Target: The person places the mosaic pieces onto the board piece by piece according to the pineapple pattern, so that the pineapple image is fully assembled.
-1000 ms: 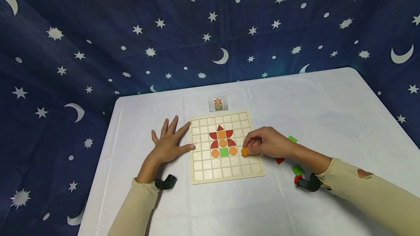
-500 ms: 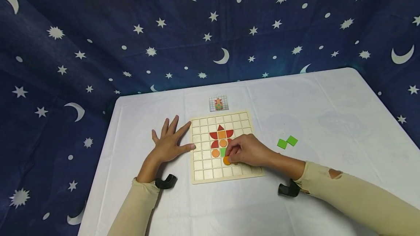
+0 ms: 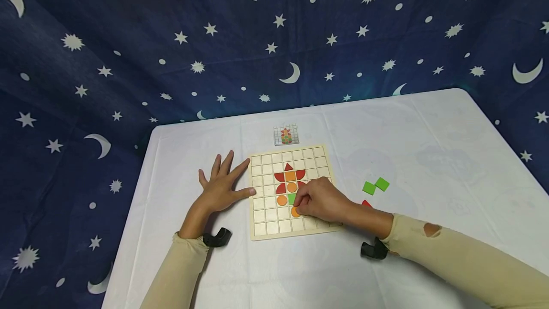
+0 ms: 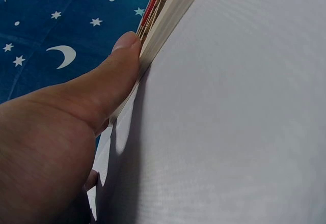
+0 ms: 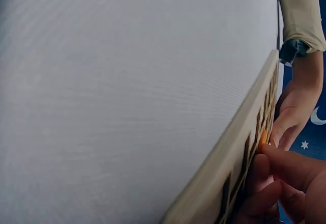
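A wooden grid board (image 3: 266,228) lies flat on the table. Red, orange and green pieces form a pattern at its middle. My right hand (image 3: 323,199) pinches an orange disc (image 3: 294,211) at the cell just below the green square (image 3: 292,199). In the right wrist view, thumb and fingertip meet the orange disc (image 5: 263,138) at the board's surface. The right hand covers some pieces and cells. With fingers spread, my left hand (image 3: 219,190) rests beside the board, thumb and forefinger touching its left edge. The left wrist view shows the thumb (image 4: 122,56) against that edge.
A small pattern card (image 3: 286,135) lies beyond the board. To the right are two green squares (image 3: 369,188) and a red piece (image 3: 366,203), partly hidden by the right forearm. A star-patterned cloth (image 3: 240,37) hangs behind the white-covered table (image 3: 420,156).
From the board's right side, my right hand has carried the orange disc left to the cell below the green square, then slightly down. My left hand has stayed put.
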A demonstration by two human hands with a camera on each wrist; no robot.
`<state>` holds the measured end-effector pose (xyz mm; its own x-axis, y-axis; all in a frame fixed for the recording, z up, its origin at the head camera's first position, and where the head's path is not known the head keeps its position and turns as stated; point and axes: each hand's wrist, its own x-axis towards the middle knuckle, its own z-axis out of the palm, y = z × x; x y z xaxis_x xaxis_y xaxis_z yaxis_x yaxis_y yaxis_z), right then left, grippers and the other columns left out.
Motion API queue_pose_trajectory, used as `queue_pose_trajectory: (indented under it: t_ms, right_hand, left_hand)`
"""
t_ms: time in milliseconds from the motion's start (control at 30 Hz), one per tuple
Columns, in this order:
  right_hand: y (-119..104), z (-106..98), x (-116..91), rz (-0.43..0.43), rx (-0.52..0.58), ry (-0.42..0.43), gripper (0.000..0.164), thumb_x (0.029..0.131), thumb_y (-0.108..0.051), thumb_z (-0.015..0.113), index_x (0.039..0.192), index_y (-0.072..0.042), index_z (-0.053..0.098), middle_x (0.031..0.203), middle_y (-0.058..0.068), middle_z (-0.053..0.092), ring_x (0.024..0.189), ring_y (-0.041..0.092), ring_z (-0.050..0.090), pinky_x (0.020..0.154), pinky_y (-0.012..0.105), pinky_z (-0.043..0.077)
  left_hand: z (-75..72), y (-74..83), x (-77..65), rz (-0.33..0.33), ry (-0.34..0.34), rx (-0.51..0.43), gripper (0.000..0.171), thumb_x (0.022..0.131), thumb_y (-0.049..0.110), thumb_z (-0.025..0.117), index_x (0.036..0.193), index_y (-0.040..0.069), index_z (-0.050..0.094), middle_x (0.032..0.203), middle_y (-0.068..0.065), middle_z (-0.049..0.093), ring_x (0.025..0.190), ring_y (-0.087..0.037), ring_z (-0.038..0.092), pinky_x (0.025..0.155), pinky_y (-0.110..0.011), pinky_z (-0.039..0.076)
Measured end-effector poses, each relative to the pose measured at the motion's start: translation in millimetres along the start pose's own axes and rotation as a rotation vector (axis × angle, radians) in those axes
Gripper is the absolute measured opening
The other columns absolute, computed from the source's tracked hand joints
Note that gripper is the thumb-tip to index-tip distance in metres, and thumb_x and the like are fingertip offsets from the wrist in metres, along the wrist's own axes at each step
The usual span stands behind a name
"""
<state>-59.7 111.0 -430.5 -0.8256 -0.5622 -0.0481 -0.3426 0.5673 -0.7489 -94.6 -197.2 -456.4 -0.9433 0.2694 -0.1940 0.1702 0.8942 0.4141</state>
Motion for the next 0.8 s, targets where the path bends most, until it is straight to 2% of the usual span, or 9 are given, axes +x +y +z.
queue_pose_trajectory:
  t_ms: [200,533,667,800]
  right_hand:
    - [-0.2,0.5,-0.7,-0.006,-0.042,0.001,0.016,0.079,-0.006,0.080,0.073,-0.020,0.078,0.062,-0.018,0.063,0.062,-0.003,0.055,0.062,0.019,0.049]
    - [0.5,-3.8,-2.6,-0.011,-0.024,-0.033,0.011,0.079,-0.008,0.082,0.076,-0.019,0.079,0.064,-0.017,0.065,0.065,-0.002,0.057,0.065,0.020,0.049]
    - [4.6,-19.6,-5.7,0.040,0.018,-0.016,0.010,0.079,-0.011,0.085,0.077,-0.019,0.079,0.066,-0.015,0.067,0.066,0.002,0.059,0.062,0.021,0.050]
    - [14.8,-50.6,-13.6,0.096,0.034,0.015,0.010,0.080,-0.015,0.087,0.081,-0.022,0.079,0.069,-0.012,0.069,0.068,0.009,0.059,0.060,0.022,0.048]
  left_hand:
    - [0.3,0.4,0.3,0.000,0.002,-0.006,0.089,0.085,0.067,0.070,0.160,0.036,0.034,0.174,-0.008,0.002,0.158,-0.044,-0.010,0.108,-0.083,-0.015]
    - [0.3,0.6,0.2,-0.004,0.002,-0.003,0.090,0.084,0.068,0.070,0.160,0.037,0.034,0.174,-0.009,0.002,0.158,-0.044,-0.010,0.107,-0.083,-0.015]
    - [0.5,0.5,0.6,-0.004,0.001,-0.002,0.090,0.084,0.068,0.070,0.160,0.037,0.033,0.174,-0.008,0.002,0.158,-0.044,-0.011,0.107,-0.083,-0.015]
    - [0.5,0.5,0.2,-0.006,-0.001,-0.004,0.090,0.084,0.068,0.070,0.160,0.036,0.033,0.174,-0.009,0.002,0.158,-0.044,-0.011,0.107,-0.083,-0.015]
